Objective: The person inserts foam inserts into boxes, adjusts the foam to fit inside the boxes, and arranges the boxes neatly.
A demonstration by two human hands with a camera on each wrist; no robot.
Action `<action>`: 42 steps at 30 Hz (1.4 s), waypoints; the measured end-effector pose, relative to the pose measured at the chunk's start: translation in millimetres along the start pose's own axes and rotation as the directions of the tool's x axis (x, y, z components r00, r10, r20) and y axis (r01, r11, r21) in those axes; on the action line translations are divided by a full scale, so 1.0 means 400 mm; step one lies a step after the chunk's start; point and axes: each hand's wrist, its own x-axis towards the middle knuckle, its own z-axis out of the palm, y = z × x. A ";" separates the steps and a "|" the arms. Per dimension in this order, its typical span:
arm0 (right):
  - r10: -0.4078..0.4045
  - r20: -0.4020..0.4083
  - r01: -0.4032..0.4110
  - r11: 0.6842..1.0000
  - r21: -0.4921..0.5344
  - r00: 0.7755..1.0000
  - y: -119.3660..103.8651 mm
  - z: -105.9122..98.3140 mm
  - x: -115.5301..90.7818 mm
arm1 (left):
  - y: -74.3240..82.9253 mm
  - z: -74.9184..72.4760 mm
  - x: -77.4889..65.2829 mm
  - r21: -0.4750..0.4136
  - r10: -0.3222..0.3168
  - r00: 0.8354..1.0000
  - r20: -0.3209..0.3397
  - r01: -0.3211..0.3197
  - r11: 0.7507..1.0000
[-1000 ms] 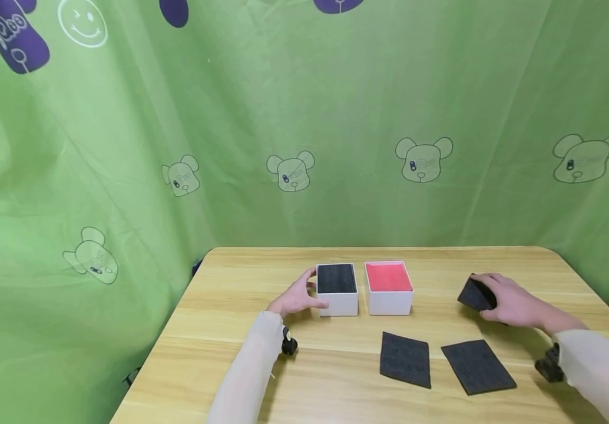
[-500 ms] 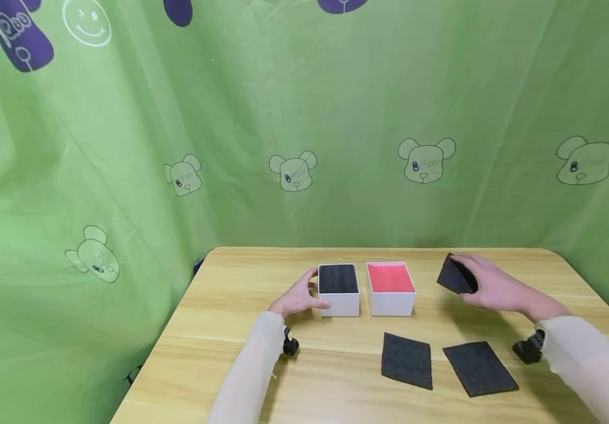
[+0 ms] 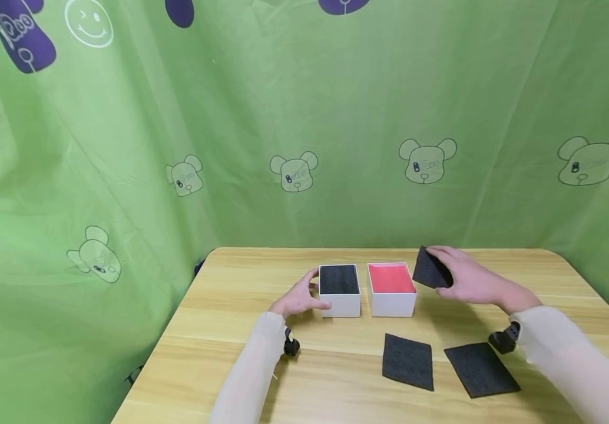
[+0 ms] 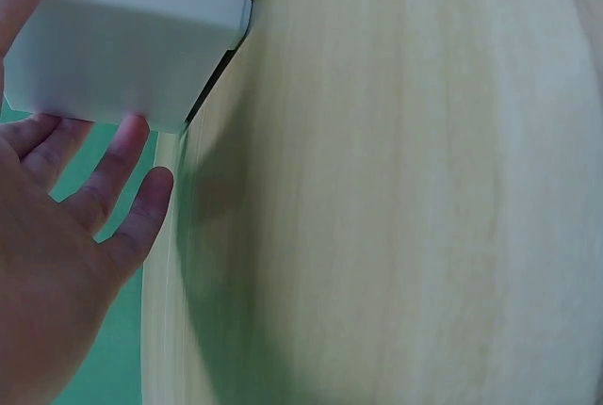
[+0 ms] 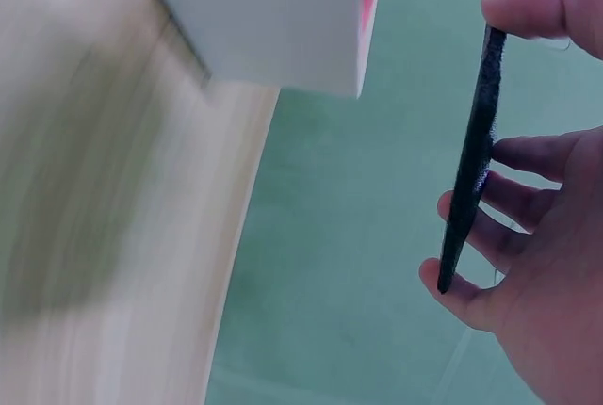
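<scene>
My left hand (image 3: 299, 296) holds the left side of a white box (image 3: 340, 306), thumb on its front wall. Black felt (image 3: 339, 279) fills that box close to the rim. In the left wrist view the fingers reach along the box's lower edge. Between the thumb and fingers of my right hand (image 3: 471, 280) is a square black felt sheet (image 3: 427, 268), held tilted in the air. The right wrist view shows this sheet edge-on. Just to its left stands a second white box (image 3: 392, 305) with a red lining (image 3: 391, 278).
Two more black felt sheets lie flat on the wooden table, one nearer the middle (image 3: 408, 360) and another to its right (image 3: 482, 369). A green curtain (image 3: 357, 218) with bear prints hangs behind the table. Black cameras sit on both wrists.
My right hand has lifted the black felt sheet and carried it left, beside the red-lined box. The left hand has stayed at its box.
</scene>
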 end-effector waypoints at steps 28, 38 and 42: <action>-0.132 0.110 0.128 0.991 0.044 0.985 -0.154 0.075 0.169 | 0.000 0.000 -0.001 -0.001 0.004 1.000 0.004 -0.004 1.000; -0.157 0.162 0.148 0.987 0.069 0.974 -0.201 0.113 0.221 | 0.004 -0.002 -0.003 -0.022 0.018 1.000 0.010 -0.018 1.000; -0.153 0.178 0.140 0.987 0.083 0.972 -0.218 0.124 0.239 | 0.004 -0.001 -0.002 -0.021 0.011 1.000 0.009 -0.011 1.000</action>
